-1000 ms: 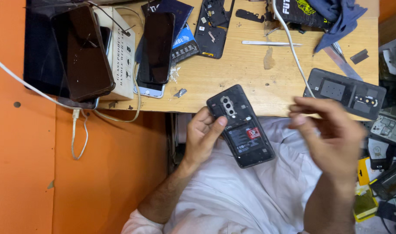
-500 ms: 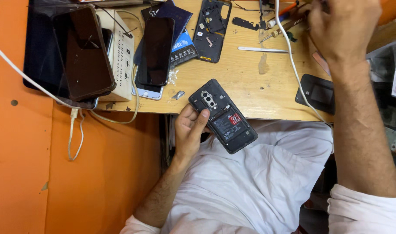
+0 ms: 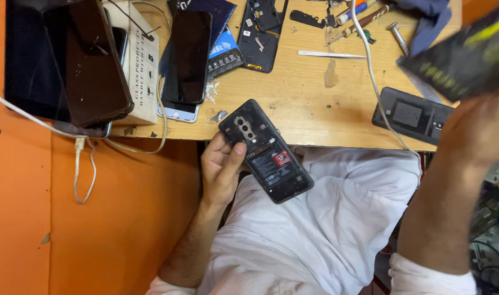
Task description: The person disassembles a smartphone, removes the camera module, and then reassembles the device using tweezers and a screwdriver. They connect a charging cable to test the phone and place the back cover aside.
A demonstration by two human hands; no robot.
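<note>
My left hand point(image 3: 219, 170) holds a black phone with its back cover off point(image 3: 267, 152), just off the near edge of the wooden table point(image 3: 315, 117), above my white shirt. The camera module and a battery with a red label face up. At the right edge, my right hand point(image 3: 479, 134) is raised and grips a dark packet with yellow-green markings point(image 3: 468, 54), blurred by motion. The fingers themselves are mostly hidden.
Several dark phones point(image 3: 186, 54) and a white box point(image 3: 140, 71) lie at the table's left. A bare phone frame point(image 3: 260, 33), tweezers point(image 3: 331, 54), screwdrivers point(image 3: 364, 19) and a blue cloth point(image 3: 429, 22) lie at the back. A black back cover point(image 3: 410, 116) lies right, crossed by a white cable point(image 3: 369, 76).
My right hand went from beside the phone to the back of the table and has come back to the right with the dark packet. My left hand has kept the phone nearly still.
</note>
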